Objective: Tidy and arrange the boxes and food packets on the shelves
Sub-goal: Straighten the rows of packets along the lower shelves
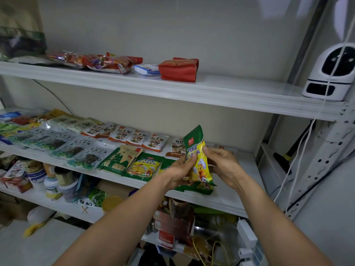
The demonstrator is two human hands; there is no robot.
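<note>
Gripping yellow-green seasoning packet [198,162] upright w/ both hands, left [179,172] & right [223,167], prob. straightening it before shelving on middle shelf [226,198].

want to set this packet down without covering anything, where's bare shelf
Top shelf: bare stretch between the red bag and the white camera. Middle shelf: bare right end, from the held yellow-green packet to the upright post. Crowded: middle shelf's left, overlapping packet rows, and around the jars underneath.
</note>
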